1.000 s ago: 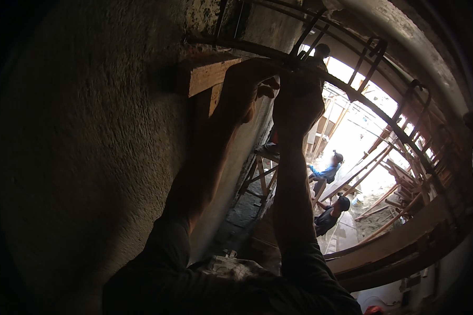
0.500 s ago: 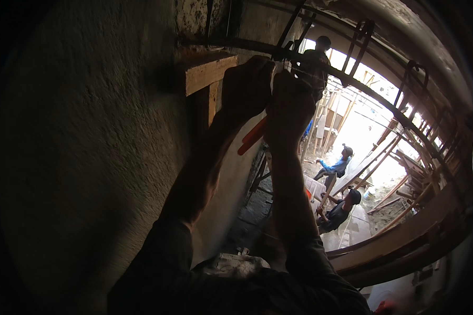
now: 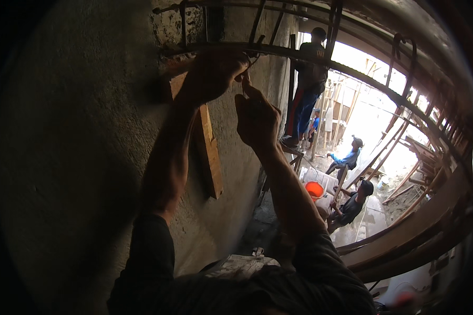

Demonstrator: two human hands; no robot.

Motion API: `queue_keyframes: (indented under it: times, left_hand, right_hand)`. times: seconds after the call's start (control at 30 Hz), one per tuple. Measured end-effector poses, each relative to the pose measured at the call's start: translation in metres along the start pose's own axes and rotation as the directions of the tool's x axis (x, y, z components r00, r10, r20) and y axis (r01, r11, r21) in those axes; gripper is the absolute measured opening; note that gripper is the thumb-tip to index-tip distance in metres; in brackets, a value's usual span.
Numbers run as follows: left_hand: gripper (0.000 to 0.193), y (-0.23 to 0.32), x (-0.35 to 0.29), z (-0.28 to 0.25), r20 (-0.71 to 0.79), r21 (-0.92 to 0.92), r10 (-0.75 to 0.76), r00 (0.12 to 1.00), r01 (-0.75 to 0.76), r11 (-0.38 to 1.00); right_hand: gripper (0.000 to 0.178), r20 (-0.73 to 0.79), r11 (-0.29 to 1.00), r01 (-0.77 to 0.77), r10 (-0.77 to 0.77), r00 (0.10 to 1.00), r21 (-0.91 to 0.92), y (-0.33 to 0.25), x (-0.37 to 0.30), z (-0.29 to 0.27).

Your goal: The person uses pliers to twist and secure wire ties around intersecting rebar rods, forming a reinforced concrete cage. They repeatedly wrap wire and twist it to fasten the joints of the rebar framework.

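Overhead, a long dark rebar [image 3: 294, 52] with bent stirrups crosses in front of the wall. My left hand [image 3: 215, 73] is raised against its underside, fingers curled closed; whatever is in them is lost in shadow. A thin bent wire [image 3: 256, 59] shows at the bar beside those fingertips. Just below and to the right is my right hand [image 3: 259, 118], its index finger pointing up to the left fingertips and the other fingers folded. I cannot make out what it grips. A wooden piece [image 3: 210, 157] leans along the wall under my left wrist.
A rough plaster wall [image 3: 89, 131] rises close on my left. One person [image 3: 311, 73] stands on a raised support ahead. Below right, a person [image 3: 352, 202] works near an orange bucket [image 3: 314, 190], another person [image 3: 347, 157] beyond. Curved boards [image 3: 404, 247] run along the lower right.
My hands have shifted left along the bar, and my right hand has dropped a little away from it. The orange-handled tool between my forearms no longer shows. The view has turned slightly.
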State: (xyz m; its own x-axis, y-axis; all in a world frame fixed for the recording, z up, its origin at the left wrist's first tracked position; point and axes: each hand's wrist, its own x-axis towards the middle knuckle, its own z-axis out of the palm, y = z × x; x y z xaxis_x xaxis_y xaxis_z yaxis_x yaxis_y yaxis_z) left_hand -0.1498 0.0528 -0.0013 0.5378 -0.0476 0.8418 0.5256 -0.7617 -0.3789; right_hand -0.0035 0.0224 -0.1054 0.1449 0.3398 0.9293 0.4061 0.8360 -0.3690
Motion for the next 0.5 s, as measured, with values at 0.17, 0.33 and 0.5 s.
queue_keyframes:
  times: [0.17, 0.33, 0.5]
  left_hand:
    - [0.013, 0.001, -0.001, -0.005, 0.216, -0.496, -0.451, 0.866, 0.495, 0.713]
    - [0.017, 0.008, 0.005, -0.013, 0.112, -0.27, -0.312, 0.943, 0.331, 0.904]
    - [0.021, 0.034, 0.024, -0.027, 0.322, -0.233, -0.639, 0.699, 0.712, 0.662]
  right_hand:
    - [0.038, 0.002, 0.983, 0.176, -0.176, 0.984, -0.042, 0.021, 0.001, -0.007]
    - [0.039, 0.05, 0.987, 0.099, -0.106, 0.993, 0.123, 0.011, 0.004, 0.014]
    - [0.043, 0.124, 0.973, 0.044, -0.074, 0.99, 0.228, -0.007, 0.003, 0.043]
